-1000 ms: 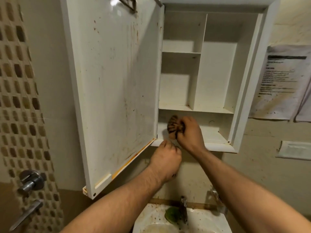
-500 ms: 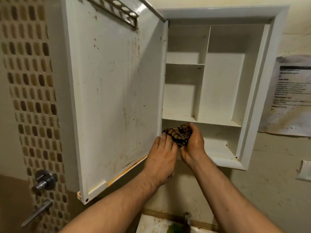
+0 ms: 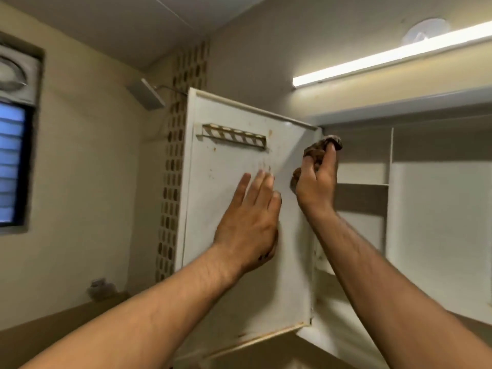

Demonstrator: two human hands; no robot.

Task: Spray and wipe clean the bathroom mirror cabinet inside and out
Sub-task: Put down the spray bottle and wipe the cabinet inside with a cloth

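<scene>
The white mirror cabinet (image 3: pixel 436 198) hangs open on the wall, its shelves bare. Its door (image 3: pixel 229 275) swings out to the left, the stained inner face towards me, with a small slotted rack (image 3: pixel 234 136) near the top. My left hand (image 3: pixel 250 222) lies flat against the inner face of the door, fingers straight. My right hand (image 3: pixel 316 182) grips a bunched brown cloth (image 3: pixel 323 147) high up by the hinge edge of the door, at the cabinet's top left compartment.
A lit tube light (image 3: pixel 386 57) runs along the wall above the cabinet. A shower head (image 3: pixel 146 95) juts out by a strip of mosaic tiles (image 3: pixel 175 182). A louvred window (image 3: pixel 12 166) and an exhaust fan (image 3: pixel 13 73) are at the far left.
My view has tilted up from the bottom shelf. My right hand has carried the cloth from the lower shelf up to the top hinge corner. My left hand has moved up onto the door's face.
</scene>
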